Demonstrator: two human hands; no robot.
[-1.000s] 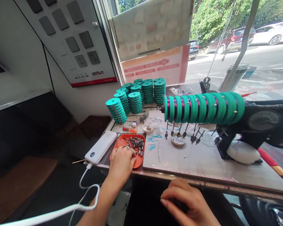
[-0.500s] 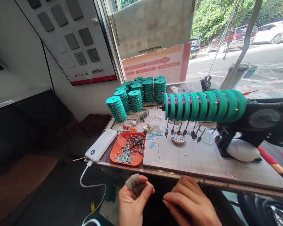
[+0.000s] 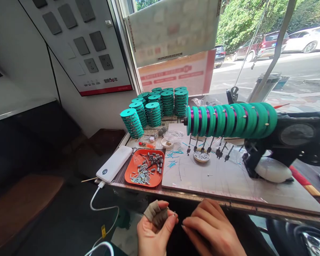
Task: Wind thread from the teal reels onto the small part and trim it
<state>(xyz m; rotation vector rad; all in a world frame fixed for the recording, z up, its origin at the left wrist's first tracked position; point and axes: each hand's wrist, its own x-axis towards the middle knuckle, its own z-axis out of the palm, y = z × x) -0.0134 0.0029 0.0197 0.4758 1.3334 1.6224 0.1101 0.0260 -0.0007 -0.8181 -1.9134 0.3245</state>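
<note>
Two bare hands are observed below the near edge of the desk (image 3: 120,182), side by side and apart from each other. The left hand (image 3: 155,231) has its thumb and fingertip pinched on a small metallic part (image 3: 175,214), too small to identify; beige wraps (image 3: 151,212) cover some of its fingers. The right hand (image 3: 214,227) is curled, thumb and fingertip brought together; whether these fingers grip anything cannot be told. The small metallic part is located at the left fingertips, near the right hand, in front of the desk. An orange tray (image 3: 129,171) on the desk contains loose metal cylinders (image 3: 158,165) and thin silvery pins (image 3: 142,177). Left of the tray lies a white power bank (image 3: 114,165) with a white cable (image 3: 92,199) connected. Right of the tray is a pale board (image 3: 192,182) bearing blue slivers (image 3: 172,164) and a round bowl (image 3: 201,161) of small whitish pieces. Above the board, a horizontal row of green discs (image 3: 229,121), with purple windings visible between several, extends from a black machine (image 3: 293,137); small dark weights (image 3: 219,153) hang beneath the row. Stacks of green spools (image 3: 153,114) stand at the rear of the desk, beside the window.
</note>
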